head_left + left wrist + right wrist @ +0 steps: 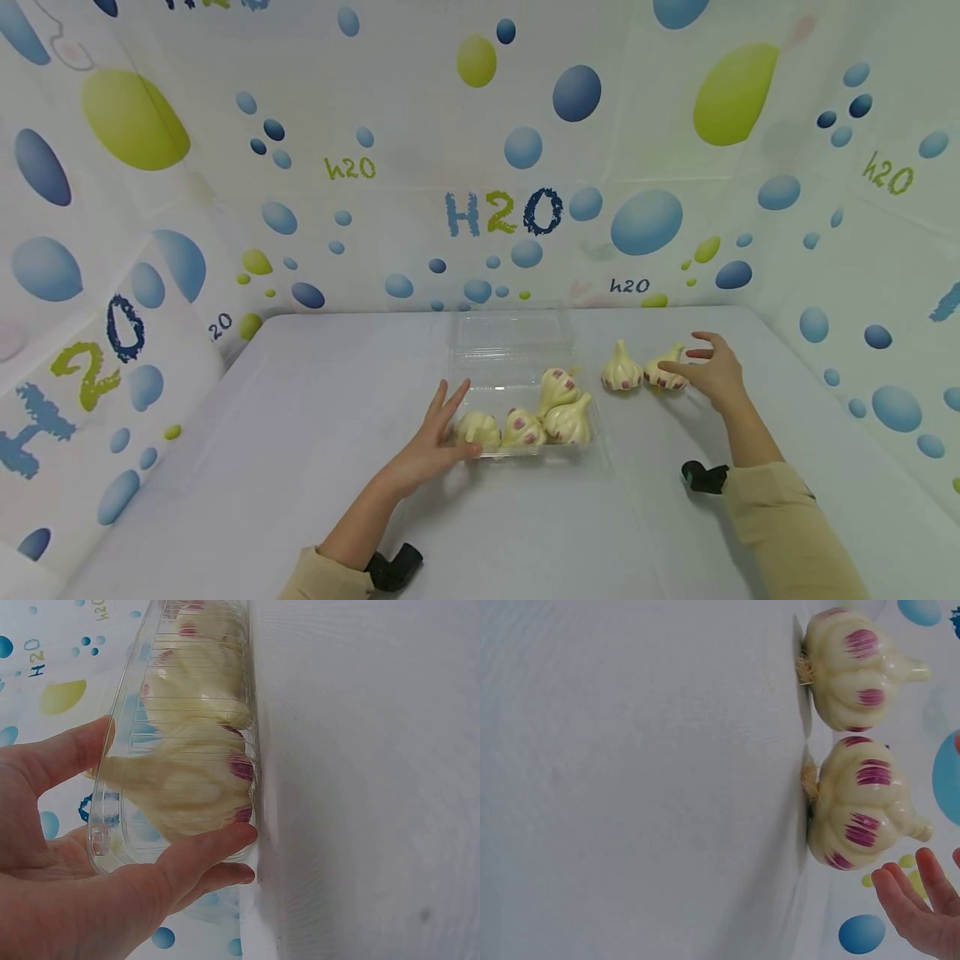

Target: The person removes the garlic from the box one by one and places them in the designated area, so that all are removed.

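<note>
Head view: at left I see the left hand [426, 450], fingers spread and fairly straight, touching the near left corner of a clear box [525, 452] whose lid [510, 332] lies open at the back. Four garlic bulbs [567, 422] sit inside. Right of it, a loose bulb [621, 369] stands on the table; just beside it is a second bulb [662, 379]. The right hand [716, 375] holds its thumb and fingers parted about that one; I can't tell whether they touch it. The table [322, 500] is white, below white walls [412, 92] printed with blue and green drops and "H2O".
</note>
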`<state>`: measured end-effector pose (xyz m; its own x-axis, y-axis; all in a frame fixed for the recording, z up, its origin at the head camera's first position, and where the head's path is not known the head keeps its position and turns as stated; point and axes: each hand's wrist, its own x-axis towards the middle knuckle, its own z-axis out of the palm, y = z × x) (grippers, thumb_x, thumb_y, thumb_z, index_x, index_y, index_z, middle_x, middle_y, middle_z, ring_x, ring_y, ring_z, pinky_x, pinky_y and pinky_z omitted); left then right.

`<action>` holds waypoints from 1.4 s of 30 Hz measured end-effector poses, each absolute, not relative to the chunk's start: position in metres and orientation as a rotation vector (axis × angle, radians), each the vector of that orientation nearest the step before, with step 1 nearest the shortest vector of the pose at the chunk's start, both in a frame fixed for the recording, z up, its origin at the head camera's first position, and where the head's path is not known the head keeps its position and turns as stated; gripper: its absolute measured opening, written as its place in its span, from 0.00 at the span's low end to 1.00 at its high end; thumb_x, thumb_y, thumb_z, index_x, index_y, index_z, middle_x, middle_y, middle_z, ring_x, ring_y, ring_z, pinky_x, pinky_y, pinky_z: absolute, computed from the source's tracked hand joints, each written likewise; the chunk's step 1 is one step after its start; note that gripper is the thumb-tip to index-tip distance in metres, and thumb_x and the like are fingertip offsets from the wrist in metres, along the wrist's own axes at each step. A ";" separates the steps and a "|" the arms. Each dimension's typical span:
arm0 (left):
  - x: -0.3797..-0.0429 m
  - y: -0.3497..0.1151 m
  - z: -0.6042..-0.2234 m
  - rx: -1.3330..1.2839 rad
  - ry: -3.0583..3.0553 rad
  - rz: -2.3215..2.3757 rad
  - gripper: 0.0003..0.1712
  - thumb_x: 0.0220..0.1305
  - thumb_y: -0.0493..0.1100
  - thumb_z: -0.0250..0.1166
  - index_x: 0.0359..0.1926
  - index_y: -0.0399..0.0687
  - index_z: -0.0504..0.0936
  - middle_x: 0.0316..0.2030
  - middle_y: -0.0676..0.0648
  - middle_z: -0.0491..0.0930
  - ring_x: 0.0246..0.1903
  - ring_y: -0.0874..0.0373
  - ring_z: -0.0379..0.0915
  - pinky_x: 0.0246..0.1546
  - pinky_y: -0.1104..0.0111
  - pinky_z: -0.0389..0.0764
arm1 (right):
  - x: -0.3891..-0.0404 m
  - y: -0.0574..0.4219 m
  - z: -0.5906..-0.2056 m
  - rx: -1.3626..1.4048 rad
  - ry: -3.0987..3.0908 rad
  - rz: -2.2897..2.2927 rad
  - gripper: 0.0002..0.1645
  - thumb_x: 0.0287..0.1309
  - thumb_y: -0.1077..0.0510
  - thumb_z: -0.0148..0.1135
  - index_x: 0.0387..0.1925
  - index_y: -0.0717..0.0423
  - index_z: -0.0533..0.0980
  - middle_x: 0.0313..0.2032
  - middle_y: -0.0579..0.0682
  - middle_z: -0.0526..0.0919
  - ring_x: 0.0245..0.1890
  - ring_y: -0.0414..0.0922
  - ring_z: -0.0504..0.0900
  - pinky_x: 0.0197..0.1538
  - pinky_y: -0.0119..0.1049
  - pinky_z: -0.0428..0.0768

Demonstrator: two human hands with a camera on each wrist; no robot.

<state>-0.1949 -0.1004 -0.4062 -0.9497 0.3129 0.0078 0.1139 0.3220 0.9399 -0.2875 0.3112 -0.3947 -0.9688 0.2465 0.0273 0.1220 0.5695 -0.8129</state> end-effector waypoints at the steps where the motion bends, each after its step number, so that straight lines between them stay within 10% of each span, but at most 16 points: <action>1: -0.195 -0.100 -0.406 0.392 2.408 1.687 0.49 0.54 0.41 0.67 0.71 0.61 0.49 0.70 0.43 0.25 0.67 0.37 0.29 0.61 0.44 0.49 | -0.290 0.315 -0.398 -0.316 -2.655 1.352 0.60 0.39 0.37 0.70 0.67 0.57 0.51 0.56 0.66 0.66 0.46 0.59 0.71 0.36 0.45 0.78; 42: -0.195 -0.102 -0.404 0.399 2.393 1.673 0.50 0.54 0.41 0.67 0.71 0.65 0.47 0.70 0.45 0.23 0.67 0.36 0.31 0.60 0.42 0.48 | -0.251 0.257 -0.354 0.062 -2.535 1.427 0.49 0.45 0.46 0.70 0.65 0.55 0.57 0.57 0.65 0.66 0.54 0.62 0.70 0.45 0.49 0.77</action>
